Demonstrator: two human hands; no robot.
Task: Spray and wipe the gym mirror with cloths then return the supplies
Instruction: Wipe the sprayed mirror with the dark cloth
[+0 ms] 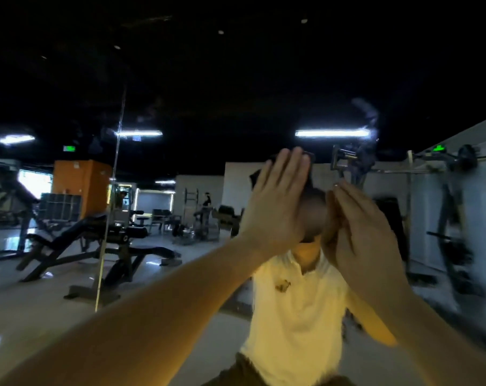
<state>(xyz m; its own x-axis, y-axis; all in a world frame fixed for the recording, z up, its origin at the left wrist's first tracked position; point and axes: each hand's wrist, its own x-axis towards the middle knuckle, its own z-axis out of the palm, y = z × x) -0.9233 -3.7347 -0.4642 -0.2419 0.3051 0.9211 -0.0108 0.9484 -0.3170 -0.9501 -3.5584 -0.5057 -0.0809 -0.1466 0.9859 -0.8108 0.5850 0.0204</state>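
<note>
Left hand (275, 199) is raised flat with the fingers straight and close together, back toward the camera, palm facing the mirror (197, 151). What looks like a dark cloth (307, 156) peeks out past its fingertips and again at its outer edge, so it seems to lie between the palm and the glass; most of it is hidden behind the hand. Just beside it, on the thumb side and a little lower, the right hand (361, 229) is seen edge-on, fingers also straight and together and holding nothing that shows. Its fingertips meet their own reflection, so they appear to touch the glass.

Between and below the two hands the mirror shows the person's white polo shirt (297, 302). Above the right hand, a pale smear (368, 118) runs up the glass next to a reflected tube light (332, 132). Beyond the right hand's outer side stands a reflected weight rack (453, 218), blurred.

Well off from the left hand's outer side, a vertical seam (112, 207) divides the mirror panels. Around that seam the reflection shows black incline benches (77, 246) on a pale, shiny floor, and higher up an orange pillar (80, 185). Both forearms reach up from the lower corners of the view.
</note>
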